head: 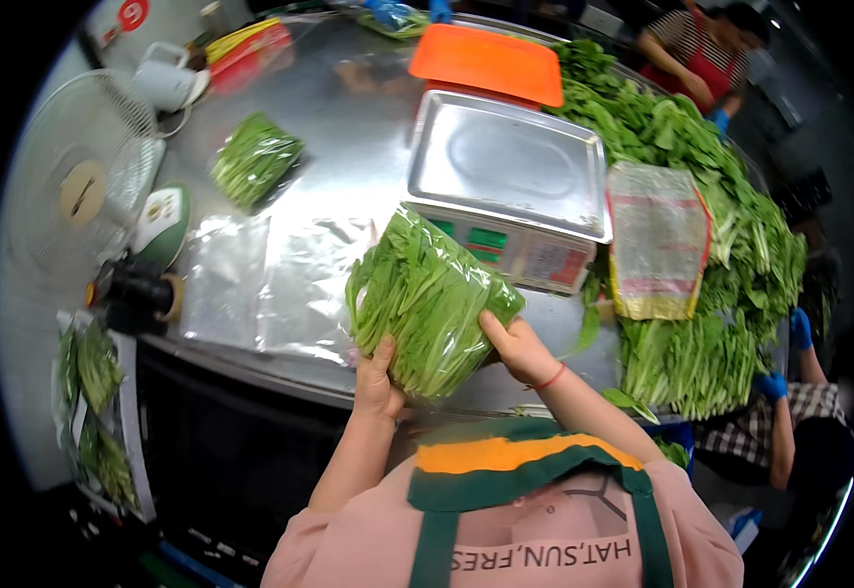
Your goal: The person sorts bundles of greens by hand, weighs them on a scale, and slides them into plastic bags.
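A clear plastic bag of leafy greens (427,301) is held up in front of me, its leaves packed lengthwise. My left hand (380,382) grips its lower left side, thumb on top. On the right side, my right hand (518,349) pinches the bag, with a red string around the wrist. Just beyond the bag stands a weighing scale with a bare metal pan (507,158) and a lit green display (487,239), partly covered by the bag. Flat clear plastic bags (243,287) lie on the steel table (353,125) left of my hands.
Another bagged bunch (256,160) rests at the far left. Loose greens (691,360) are heaped along the right, with a woven sack (654,242) on them. An orange tray (487,65) sits behind the scale. A fan (85,184) stands left. Co-workers with blue gloves (771,385) are nearby.
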Available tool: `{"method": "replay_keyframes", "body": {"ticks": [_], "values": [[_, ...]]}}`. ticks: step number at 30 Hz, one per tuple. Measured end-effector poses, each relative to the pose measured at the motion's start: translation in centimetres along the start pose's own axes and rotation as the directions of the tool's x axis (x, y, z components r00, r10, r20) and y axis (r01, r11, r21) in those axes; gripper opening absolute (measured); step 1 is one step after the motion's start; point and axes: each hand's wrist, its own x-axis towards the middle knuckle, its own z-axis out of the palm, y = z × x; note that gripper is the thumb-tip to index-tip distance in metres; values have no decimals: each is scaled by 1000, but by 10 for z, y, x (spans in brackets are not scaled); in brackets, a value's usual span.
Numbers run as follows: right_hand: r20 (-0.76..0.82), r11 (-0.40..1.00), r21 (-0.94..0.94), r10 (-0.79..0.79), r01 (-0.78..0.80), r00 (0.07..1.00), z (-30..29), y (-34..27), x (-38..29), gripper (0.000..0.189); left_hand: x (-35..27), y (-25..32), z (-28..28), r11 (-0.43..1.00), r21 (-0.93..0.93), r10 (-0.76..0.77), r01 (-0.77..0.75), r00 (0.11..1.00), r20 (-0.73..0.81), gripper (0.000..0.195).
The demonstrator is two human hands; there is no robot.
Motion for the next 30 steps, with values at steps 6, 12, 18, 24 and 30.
{"method": "replay_keyframes", "body": {"ticks": [6, 12, 18, 24, 30], "values": [[-135, 370, -879, -797, 300, 588, -52, -23, -6, 26, -46, 91, -103, 876, -30, 446, -482, 831, -333, 44], [-137, 65, -984, -870, -166, 473, -205, 22, -9, 58, -126, 133, -239, 591, -54, 588, -805, 476, -654, 51], [-237, 74, -949, -806, -306, 542, -268, 66, 3, 60, -123, 117, -353, 891, 27, 28, -452, -4, -1000, 52], [-485, 486, -871, -828, -72, 280, -216, 4, -24, 40, -46, 159, -237, 712, 630, 700, -312, 240, -672, 41], [248, -104, -948, -836, 302, 489, -83, 21, -39, 37, 1, 96, 59, 386, 592, 584, -708, 684, 437, 25]]}}
